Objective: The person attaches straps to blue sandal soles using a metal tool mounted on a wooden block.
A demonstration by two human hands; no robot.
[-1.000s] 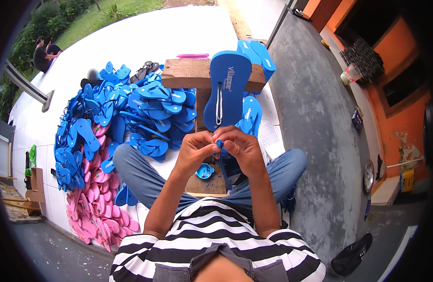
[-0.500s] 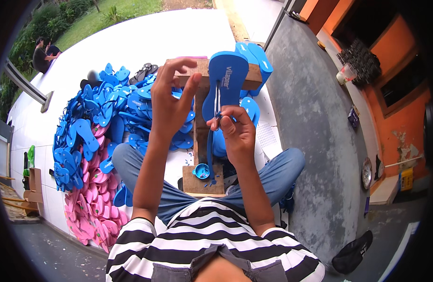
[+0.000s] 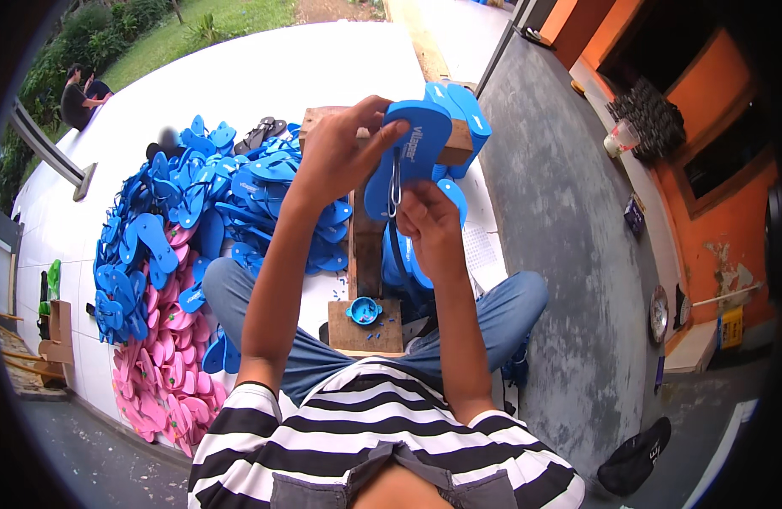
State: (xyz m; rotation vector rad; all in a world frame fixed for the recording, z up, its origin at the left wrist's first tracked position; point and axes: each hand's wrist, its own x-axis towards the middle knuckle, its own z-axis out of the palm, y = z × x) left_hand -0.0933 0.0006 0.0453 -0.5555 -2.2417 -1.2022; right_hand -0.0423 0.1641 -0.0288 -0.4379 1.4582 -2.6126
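Blue sole [image 3: 416, 165] sits upper centre of the frame, left hand [image 3: 341, 153] clamped on its upper edge, right hand [image 3: 433, 222] curled beside the metal loop [image 3: 394, 197], its grip unclear: apparently a steadying step, next move likely needing firm bracing.

Flip-flop sole [image 3: 425, 161] sat just at the fingers [image 3: 428, 197], flip-flop heap [image 3: 157, 244] off to their left, bowl [image 3: 364, 322] on the board [image 3: 340, 336] below them.

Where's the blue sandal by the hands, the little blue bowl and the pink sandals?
Blue sandal [image 3: 414, 163]: head view, middle of sole.
Little blue bowl [image 3: 365, 322]: head view, near wall.
Pink sandals [image 3: 166, 371]: head view, middle of pile.
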